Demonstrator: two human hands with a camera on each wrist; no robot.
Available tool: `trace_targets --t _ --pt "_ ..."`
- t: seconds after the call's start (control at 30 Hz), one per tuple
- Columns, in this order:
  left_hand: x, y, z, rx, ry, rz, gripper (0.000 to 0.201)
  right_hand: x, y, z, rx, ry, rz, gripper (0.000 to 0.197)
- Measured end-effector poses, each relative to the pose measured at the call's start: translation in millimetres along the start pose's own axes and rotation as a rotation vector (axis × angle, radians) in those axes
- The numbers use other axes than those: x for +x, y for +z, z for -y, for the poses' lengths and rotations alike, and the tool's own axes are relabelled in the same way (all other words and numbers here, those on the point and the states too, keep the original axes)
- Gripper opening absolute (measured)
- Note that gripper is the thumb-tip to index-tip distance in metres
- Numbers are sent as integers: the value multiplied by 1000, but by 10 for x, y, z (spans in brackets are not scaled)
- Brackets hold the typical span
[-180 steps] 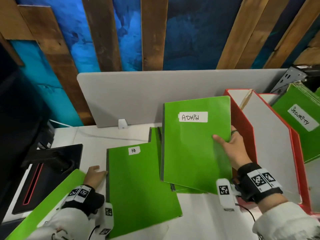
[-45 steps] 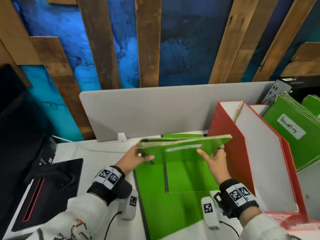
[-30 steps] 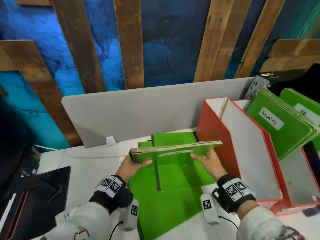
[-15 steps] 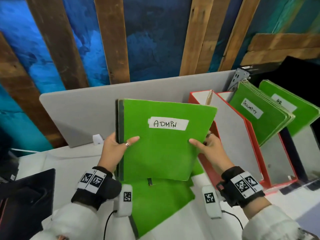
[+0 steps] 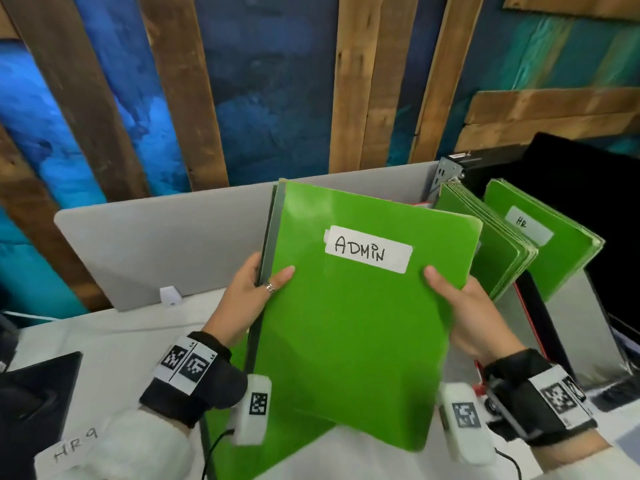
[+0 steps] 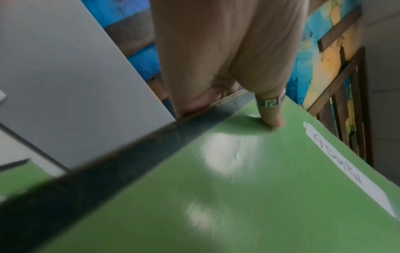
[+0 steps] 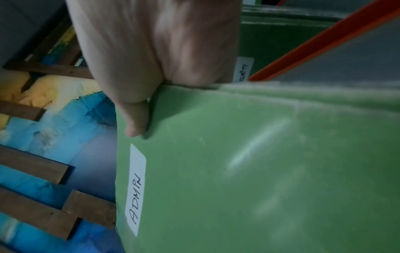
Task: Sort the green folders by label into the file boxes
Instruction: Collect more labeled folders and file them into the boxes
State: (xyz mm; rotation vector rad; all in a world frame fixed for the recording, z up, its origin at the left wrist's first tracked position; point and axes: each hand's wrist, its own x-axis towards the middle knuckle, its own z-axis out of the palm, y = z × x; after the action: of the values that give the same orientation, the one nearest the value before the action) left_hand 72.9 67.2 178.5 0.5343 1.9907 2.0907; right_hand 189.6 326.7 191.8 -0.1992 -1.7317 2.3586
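A stack of green folders (image 5: 349,327), the front one labelled ADMIN (image 5: 367,248), stands raised off the desk, tilted a little right. My left hand (image 5: 258,289) grips its dark spine edge, thumb on the cover (image 6: 270,119). My right hand (image 5: 450,299) grips the right edge, thumb on the cover (image 7: 135,119). Behind the stack to the right, a bundle of green folders (image 5: 498,251) leans in a red file box (image 5: 526,320). Further right stands another bundle labelled HR (image 5: 540,237). More green folders (image 5: 225,455) lie on the desk beneath the stack.
A grey divider panel (image 5: 156,251) runs along the back of the white desk (image 5: 114,341). A black device (image 5: 38,393) sits at the left edge, with a paper slip marked HR9 (image 5: 74,448) near it. A small white block (image 5: 170,295) stands by the divider.
The stack was held flat and edge-on a second ago, then stood up to face me. It has since moved right, toward the file boxes, and now covers the leftmost red box.
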Motion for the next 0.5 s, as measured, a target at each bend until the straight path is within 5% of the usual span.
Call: trace_targets --t 0.17,0.3,0.37,0.47,0.5 --pt "61 359 175 114 -131 152 103 -131 -259 343 -81 -74 -155 11" --pt "142 573 326 177 -212 155 108 -160 -561 554 -99 -156 -195 14" --pt "189 667 357 147 -202 127 95 -97 -757 555 -97 -191 -204 21" --pt "301 814 270 102 -152 53 21 -71 -919 661 -294 -226 -119 37" --pt "356 858 213 114 -125 17 16 -71 -948 722 -400 -222 -65 40"
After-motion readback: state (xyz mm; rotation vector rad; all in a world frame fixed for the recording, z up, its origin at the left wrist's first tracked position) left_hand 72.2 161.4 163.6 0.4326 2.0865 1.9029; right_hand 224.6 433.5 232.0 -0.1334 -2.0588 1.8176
